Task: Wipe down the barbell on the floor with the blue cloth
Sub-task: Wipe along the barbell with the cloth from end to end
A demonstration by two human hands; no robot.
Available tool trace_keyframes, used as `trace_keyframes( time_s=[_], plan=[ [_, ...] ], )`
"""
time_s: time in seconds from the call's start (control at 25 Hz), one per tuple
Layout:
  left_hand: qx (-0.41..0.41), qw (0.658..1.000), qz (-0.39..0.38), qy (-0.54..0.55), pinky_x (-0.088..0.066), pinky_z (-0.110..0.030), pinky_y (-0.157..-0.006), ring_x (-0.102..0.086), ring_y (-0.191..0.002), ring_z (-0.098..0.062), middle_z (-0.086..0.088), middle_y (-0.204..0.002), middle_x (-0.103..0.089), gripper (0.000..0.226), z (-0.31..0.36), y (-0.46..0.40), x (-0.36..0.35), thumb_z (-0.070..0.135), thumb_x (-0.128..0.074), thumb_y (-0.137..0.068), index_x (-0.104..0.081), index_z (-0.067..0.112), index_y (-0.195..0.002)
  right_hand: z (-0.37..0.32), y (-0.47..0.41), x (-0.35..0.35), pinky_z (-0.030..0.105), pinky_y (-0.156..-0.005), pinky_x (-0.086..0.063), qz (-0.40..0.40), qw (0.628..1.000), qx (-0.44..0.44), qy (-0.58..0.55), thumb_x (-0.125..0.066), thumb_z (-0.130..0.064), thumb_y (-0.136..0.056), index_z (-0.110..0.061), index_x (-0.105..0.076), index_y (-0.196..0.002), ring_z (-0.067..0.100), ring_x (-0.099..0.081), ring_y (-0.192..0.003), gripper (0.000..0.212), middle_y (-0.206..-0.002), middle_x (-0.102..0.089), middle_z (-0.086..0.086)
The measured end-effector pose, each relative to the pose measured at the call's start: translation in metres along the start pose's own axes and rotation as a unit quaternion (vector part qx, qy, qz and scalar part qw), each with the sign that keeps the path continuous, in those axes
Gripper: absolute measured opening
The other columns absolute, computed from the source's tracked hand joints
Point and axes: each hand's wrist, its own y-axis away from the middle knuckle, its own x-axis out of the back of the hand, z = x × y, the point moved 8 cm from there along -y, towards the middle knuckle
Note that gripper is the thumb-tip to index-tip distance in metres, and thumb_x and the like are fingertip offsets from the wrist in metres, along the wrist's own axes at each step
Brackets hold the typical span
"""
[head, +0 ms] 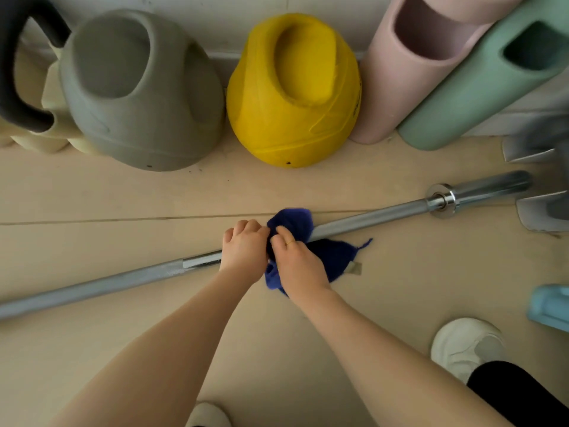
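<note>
Nearest, a white shoe [466, 346] stands on the pale wooden floor [92, 195] toward its right edge, with a light blue block [549, 306] just beyond it. Both bare forearms reach forward to the middle of the floor. There the right hand [297, 266] has its fingers curled into the bunched dark blue cloth [292, 223], which is draped over the long chrome steel barbell [369, 218]. The left hand [244, 246] is closed round the shaft itself, touching the cloth's left side. The barbell lies flat, running from the floor's left edge up toward its right edge, its collar and sleeve near grey plastic pieces there. Farther off, along the wall, sit a grey kettlebell [138, 97], a yellow kettlebell [292, 94], and pink and green foam rollers.

Risk, as I judge it: the bar rests free on a smooth floor, so a hard stroke could roll it away. A loose cloth tail could also slip off the shaft.
</note>
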Motion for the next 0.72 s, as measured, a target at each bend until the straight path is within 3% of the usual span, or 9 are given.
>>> trace_keyframes(
  time_s=[0.08,0.24,0.28,0.32,0.4,0.44,0.52,0.6,0.72],
  plan=[
    [0.015,0.999,0.021,0.027,-0.026,-0.033,-0.103,-0.036,-0.126,-0.022,0.003,-0.127,-0.051,0.029,-0.004,-0.001,0.005,0.027,-0.046,-0.095,-0.048,0.024,-0.123,0.015,-0.006,0.018,0.042,-0.069,-0.053,0.041,0.999,0.017,0.027,-0.054,-0.007,-0.087,-0.007,-0.049,-0.116,0.033,-0.061,-0.092,0.03,-0.142,-0.043,0.009],
    [0.009,0.997,0.073,0.018,-0.03,-0.033,-0.101,-0.04,-0.121,-0.025,0.0,-0.124,-0.052,0.027,0.0,-0.006,0.013,0.02,-0.045,-0.096,-0.052,0.021,-0.121,0.096,-0.004,0.042,0.042,-0.077,-0.046,0.076,0.983,-0.167,0.011,-0.037,-0.008,-0.093,-0.011,-0.046,-0.112,0.032,-0.057,-0.097,0.021,-0.131,-0.05,0.006],
    [0.007,0.996,0.083,0.014,-0.03,-0.035,-0.1,-0.041,-0.121,-0.026,-0.002,-0.123,-0.053,0.028,0.003,-0.007,0.014,0.019,-0.046,-0.095,-0.054,0.018,-0.121,0.098,-0.004,0.043,0.042,-0.078,-0.045,0.086,0.981,-0.175,-0.001,-0.035,-0.007,-0.093,-0.011,-0.045,-0.114,0.032,-0.056,-0.099,0.023,-0.135,-0.047,0.006],
    [0.002,0.996,0.093,0.012,-0.031,-0.037,-0.1,-0.043,-0.12,-0.028,-0.004,-0.121,-0.055,0.029,0.007,-0.007,0.014,0.02,-0.05,-0.093,-0.056,0.016,-0.121,0.088,-0.006,0.045,0.041,-0.08,-0.044,0.08,0.983,-0.165,-0.005,-0.035,-0.007,-0.094,-0.011,-0.045,-0.117,0.033,-0.056,-0.102,0.025,-0.142,-0.042,0.006],
    [-0.014,0.994,0.11,0.007,-0.038,-0.043,-0.095,-0.051,-0.114,-0.034,-0.008,-0.113,-0.06,0.031,0.015,-0.008,0.013,0.019,-0.061,-0.085,-0.061,0.013,-0.115,0.049,-0.013,0.039,0.039,-0.077,-0.048,0.054,0.996,-0.063,0.008,-0.046,-0.009,-0.092,-0.01,-0.048,-0.119,0.031,-0.06,-0.097,0.027,-0.145,-0.041,0.006],
    [-0.016,0.992,0.122,0.004,-0.041,-0.045,-0.091,-0.055,-0.11,-0.036,-0.009,-0.108,-0.063,0.031,0.018,-0.009,0.013,0.017,-0.066,-0.08,-0.064,0.012,-0.111,0.03,-0.015,0.033,0.035,-0.065,-0.051,0.047,0.999,0.0,0.026,-0.06,-0.01,-0.084,-0.01,-0.055,-0.11,0.028,-0.064,-0.084,0.027,-0.138,-0.05,0.006],
    [-0.016,0.99,0.137,-0.004,-0.045,-0.046,-0.086,-0.059,-0.103,-0.036,-0.009,-0.101,-0.066,0.031,0.021,-0.013,0.014,0.017,-0.074,-0.073,-0.067,0.01,-0.102,0.036,-0.021,0.037,0.026,-0.043,-0.047,0.062,0.996,0.029,0.057,-0.079,-0.01,-0.061,-0.013,-0.063,-0.085,0.024,-0.064,-0.057,0.029,-0.115,-0.068,0.004],
    [-0.031,0.988,0.151,-0.019,-0.049,-0.045,-0.082,-0.063,-0.096,-0.034,-0.007,-0.094,-0.068,0.035,0.025,-0.017,0.016,0.018,-0.082,-0.064,-0.069,0.01,-0.096,0.084,-0.023,0.053,0.029,-0.048,-0.049,0.104,0.993,-0.043,0.045,-0.073,-0.006,-0.067,-0.012,-0.063,-0.084,0.029,-0.066,-0.061,0.02,-0.114,-0.068,0.005],
    [-0.046,0.988,0.145,-0.033,-0.052,-0.044,-0.077,-0.067,-0.088,-0.033,-0.005,-0.09,-0.07,0.048,0.034,-0.017,0.012,0.019,-0.087,-0.057,-0.069,0.013,-0.101,0.161,-0.011,0.067,0.038,-0.068,-0.049,0.141,0.967,-0.212,0.012,-0.048,-0.001,-0.085,-0.007,-0.056,-0.107,0.035,-0.064,-0.089,0.024,-0.134,-0.054,0.007]
  ],
)
